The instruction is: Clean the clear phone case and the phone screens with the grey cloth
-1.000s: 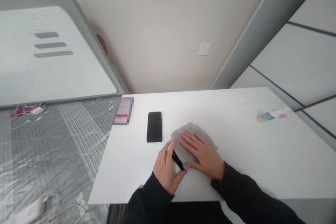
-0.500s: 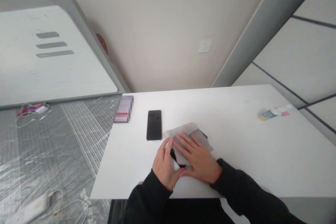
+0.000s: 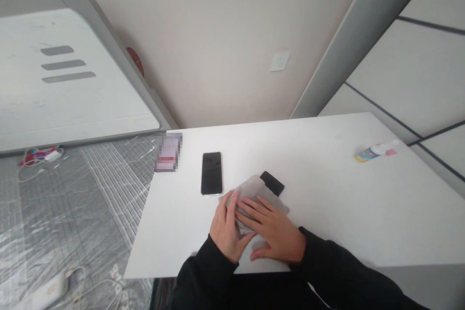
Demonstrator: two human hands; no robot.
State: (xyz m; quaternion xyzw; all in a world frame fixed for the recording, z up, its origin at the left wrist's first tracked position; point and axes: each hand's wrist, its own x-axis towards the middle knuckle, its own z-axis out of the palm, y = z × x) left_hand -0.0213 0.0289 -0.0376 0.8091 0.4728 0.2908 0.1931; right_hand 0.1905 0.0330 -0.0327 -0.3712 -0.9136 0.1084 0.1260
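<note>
At the near edge of the table (image 3: 327, 223), left hand (image 3: 228, 223) clenches a gray cloth (image 3: 250, 193) around a black phone (image 3: 272, 183) poking out at one o'clock; right hand (image 3: 272, 228) presses flat, fingers extended.

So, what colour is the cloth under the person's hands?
The cloth is plain light grey, and it shows best in the head view.

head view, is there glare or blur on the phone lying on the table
Head view: light is soft and even, with only a faint reflection on the black smartphone and no hard glare; its edges look fairly sharp, but the card-like item beside it is pixelated.
</note>
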